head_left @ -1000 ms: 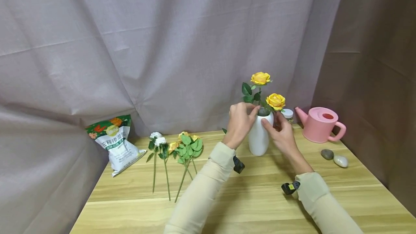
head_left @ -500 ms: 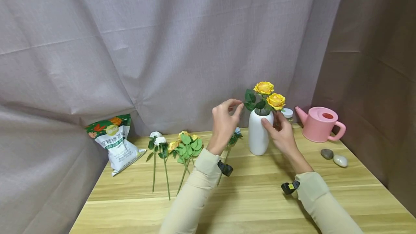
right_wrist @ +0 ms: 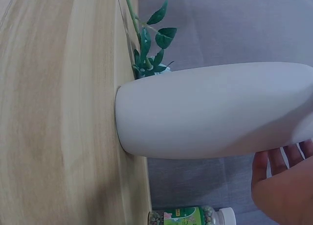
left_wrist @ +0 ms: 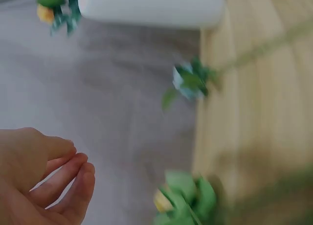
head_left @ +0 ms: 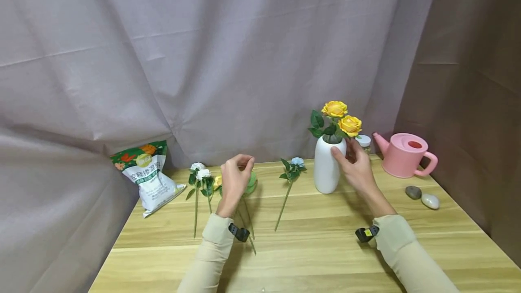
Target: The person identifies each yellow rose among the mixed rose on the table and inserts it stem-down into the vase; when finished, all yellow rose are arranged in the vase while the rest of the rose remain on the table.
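Two yellow roses [head_left: 350, 125] with dark leaves stand in a white vase [head_left: 325, 171], which is upright on the wooden table. My right hand [head_left: 358, 171] grips the vase near its rim, thumb on the front and fingers round the side. In the right wrist view those fingers [right_wrist: 276, 161] lie against the vase. My left hand [head_left: 235, 182] is raised over the yellow flowers with green leaves [head_left: 251, 184], which it partly hides. Its fingers are loosely bent and hold nothing, also in the left wrist view. A pale blue flower [head_left: 297, 162] lies between that hand and the vase.
White flowers [head_left: 202, 174] lie left of my left hand, beside a printed bag [head_left: 152, 184]. Behind the vase is a white-lidded jar [head_left: 363, 141]. At the right stand a pink watering can [head_left: 403, 157] and two stones, one grey [head_left: 413, 192] and one white [head_left: 430, 200].
My left hand let go of the rose stem and moved left, away from the vase. The upper rose sank lower into the vase. My right hand kept its hold.
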### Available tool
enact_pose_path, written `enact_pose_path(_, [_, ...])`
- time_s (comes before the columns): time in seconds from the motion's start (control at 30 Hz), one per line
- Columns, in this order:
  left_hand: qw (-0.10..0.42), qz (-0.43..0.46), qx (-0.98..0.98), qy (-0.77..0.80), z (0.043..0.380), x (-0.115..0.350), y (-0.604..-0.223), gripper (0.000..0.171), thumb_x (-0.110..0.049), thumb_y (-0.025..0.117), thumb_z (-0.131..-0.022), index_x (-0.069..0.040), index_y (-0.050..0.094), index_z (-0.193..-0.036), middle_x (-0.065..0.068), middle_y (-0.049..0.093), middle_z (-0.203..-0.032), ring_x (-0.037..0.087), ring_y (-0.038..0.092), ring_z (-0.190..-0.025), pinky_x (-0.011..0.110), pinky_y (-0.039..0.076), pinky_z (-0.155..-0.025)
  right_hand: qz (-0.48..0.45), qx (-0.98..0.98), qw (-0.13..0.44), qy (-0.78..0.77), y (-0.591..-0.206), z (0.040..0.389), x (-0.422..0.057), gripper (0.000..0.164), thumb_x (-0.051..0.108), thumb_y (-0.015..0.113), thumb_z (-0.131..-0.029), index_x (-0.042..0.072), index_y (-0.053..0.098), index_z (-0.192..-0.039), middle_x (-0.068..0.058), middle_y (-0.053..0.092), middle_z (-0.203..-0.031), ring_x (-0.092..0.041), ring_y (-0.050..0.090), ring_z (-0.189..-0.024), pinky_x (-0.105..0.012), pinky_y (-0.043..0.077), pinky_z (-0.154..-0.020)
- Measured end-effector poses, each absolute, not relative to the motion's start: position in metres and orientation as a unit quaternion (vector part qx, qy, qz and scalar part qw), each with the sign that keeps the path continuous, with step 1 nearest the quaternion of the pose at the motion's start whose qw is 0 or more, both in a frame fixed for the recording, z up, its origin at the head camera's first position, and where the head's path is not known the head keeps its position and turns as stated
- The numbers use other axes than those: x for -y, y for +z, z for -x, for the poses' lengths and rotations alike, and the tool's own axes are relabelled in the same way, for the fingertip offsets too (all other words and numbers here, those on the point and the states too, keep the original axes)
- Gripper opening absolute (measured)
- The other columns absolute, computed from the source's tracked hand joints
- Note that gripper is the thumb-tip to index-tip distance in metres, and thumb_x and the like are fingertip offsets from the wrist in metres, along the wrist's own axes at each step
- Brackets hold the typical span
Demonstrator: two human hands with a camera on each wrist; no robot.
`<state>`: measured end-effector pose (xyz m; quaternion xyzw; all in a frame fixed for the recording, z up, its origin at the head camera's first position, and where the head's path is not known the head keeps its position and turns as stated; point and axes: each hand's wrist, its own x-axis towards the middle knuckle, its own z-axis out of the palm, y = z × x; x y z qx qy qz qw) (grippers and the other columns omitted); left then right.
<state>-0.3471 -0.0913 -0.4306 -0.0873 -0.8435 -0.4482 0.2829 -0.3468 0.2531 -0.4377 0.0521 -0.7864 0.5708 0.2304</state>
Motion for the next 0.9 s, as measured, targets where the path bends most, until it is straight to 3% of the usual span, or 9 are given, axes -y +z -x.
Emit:
enact_pose_path(0.4, [0.215,0.014,0.902,-0.374,0.329,0.157,-0.469,0.009,-0.014,0.073,-0.090,-0.011,0.076,-0.082,0.002,0.075,-0.075,0.011,0.067,-0.063,0.030,0.056,-0.063,-0.044,0.784,0.213,0.581,-0.440,0.351,-0.255,0.063,0.040,0.067,-0.096,0.016,0.043,-0.149,-0.008,0.056,-0.141,-0.010,0.053,-0.121,-0.015,0.044,-0.098])
enact_pose_path(0.63, [0.137,0.002,0.918,-0.371,0.318,0.176,-0.482,0.011,-0.011,0.074,-0.088,-0.007,0.073,-0.078,0.003,0.070,-0.066,0.010,0.057,-0.051,0.023,0.048,-0.048,-0.042,0.787,0.208,0.580,-0.438,0.352,-0.252,0.065,0.040,0.066,-0.096,0.016,0.042,-0.151,-0.008,0.055,-0.143,-0.010,0.052,-0.123,-0.015,0.043,-0.100])
enact_pose_path(0.73, [0.096,-0.011,0.913,-0.397,0.317,0.179,-0.484,0.014,-0.017,0.076,-0.089,-0.006,0.074,-0.081,0.004,0.072,-0.066,0.014,0.063,-0.050,0.024,0.050,-0.044,-0.044,0.781,0.210,0.587,-0.438,0.352,-0.251,0.065,0.041,0.067,-0.096,0.018,0.042,-0.151,-0.007,0.055,-0.144,-0.011,0.052,-0.124,-0.014,0.042,-0.099])
enact_pose_path(0.9, [0.036,-0.017,0.901,-0.431,0.315,0.179,-0.484,0.017,-0.021,0.076,-0.090,-0.005,0.077,-0.086,0.007,0.076,-0.072,0.019,0.073,-0.060,0.027,0.058,-0.054,-0.042,0.783,0.212,0.583,-0.437,0.349,-0.252,0.066,0.043,0.067,-0.096,0.017,0.042,-0.151,-0.007,0.054,-0.144,-0.008,0.052,-0.122,-0.011,0.042,-0.097])
